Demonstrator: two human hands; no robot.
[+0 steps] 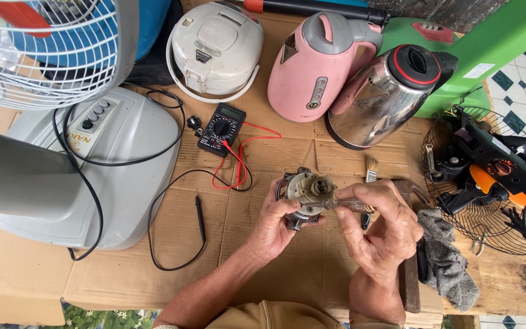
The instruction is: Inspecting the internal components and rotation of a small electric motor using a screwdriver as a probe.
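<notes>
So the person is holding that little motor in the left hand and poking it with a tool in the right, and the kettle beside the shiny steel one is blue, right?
Not quite: the head view shows the kettle beside the steel kettle is pink, not blue. The rest holds: the left hand holds the small motor, and the right hand puts a tool to it.

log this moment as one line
left hand: grips small motor | right hand: holds clear-handled screwdriver at motor | surface: cardboard

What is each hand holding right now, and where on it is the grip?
The left hand cups the small fan motor from below, by its housing. The right hand pinches a clear-handled screwdriver at its handle.
</notes>
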